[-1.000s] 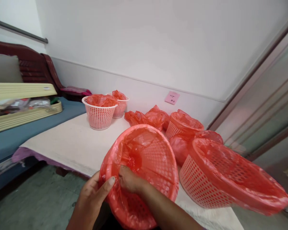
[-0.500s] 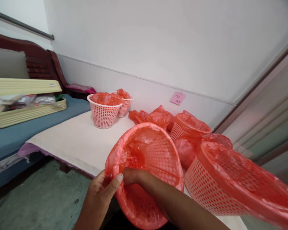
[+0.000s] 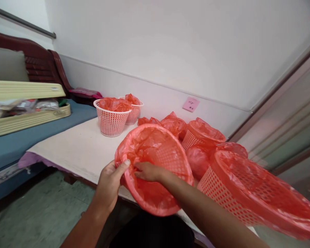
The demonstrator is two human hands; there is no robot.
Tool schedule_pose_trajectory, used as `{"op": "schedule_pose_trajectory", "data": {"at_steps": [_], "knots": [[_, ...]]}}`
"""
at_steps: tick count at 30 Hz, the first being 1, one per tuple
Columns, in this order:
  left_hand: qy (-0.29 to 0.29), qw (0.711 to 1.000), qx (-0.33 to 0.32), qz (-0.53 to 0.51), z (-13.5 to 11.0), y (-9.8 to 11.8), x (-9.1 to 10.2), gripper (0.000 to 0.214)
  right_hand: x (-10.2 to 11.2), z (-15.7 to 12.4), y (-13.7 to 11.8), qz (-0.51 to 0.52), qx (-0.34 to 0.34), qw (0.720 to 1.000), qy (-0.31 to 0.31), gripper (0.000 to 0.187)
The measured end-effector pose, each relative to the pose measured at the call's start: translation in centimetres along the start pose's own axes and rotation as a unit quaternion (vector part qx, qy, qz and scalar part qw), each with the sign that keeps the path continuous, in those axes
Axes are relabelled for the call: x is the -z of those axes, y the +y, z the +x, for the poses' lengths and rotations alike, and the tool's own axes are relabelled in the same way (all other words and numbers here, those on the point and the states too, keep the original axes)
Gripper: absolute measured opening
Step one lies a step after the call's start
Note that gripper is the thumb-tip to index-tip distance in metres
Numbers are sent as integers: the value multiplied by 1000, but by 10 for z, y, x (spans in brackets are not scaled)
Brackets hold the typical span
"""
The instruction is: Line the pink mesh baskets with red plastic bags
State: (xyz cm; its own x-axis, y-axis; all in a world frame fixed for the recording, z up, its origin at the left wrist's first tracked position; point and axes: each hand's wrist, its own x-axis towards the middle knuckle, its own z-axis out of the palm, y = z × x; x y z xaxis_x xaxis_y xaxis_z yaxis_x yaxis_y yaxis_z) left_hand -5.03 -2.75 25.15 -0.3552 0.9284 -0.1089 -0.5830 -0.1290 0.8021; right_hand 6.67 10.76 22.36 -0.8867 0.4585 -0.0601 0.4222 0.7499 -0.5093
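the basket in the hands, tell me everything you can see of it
The basket is round perforated plastic, lined with a thin, crinkled red bag folded over its rim. It is tilted, its open mouth facing the camera, at the near edge of the white table. The left hand grips the left rim, thumb over the plastic. The right hand reaches inside, fingers pressed on the liner. Another lined basket sits beside it on the right.
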Motion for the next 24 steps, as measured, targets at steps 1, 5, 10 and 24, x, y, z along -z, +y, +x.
{"op": "schedule_pose_trajectory", "data": {"at_steps": [1,5,10,24], "knots": [[2,1000,-5,-7,6,3,0,38,13,-10,-6,3,-7,1000,6,19],[39,999,-27,-14,33,14,-1,23,49,-59,-33,25,3,997,78,35],[82,996,-24,-6,61,21,9,16,48,-82,-33,-81,52,988,118,47],[38,999,0,-16,53,9,73,10,30,-48,-18,-203,104,963,145,49]]}}
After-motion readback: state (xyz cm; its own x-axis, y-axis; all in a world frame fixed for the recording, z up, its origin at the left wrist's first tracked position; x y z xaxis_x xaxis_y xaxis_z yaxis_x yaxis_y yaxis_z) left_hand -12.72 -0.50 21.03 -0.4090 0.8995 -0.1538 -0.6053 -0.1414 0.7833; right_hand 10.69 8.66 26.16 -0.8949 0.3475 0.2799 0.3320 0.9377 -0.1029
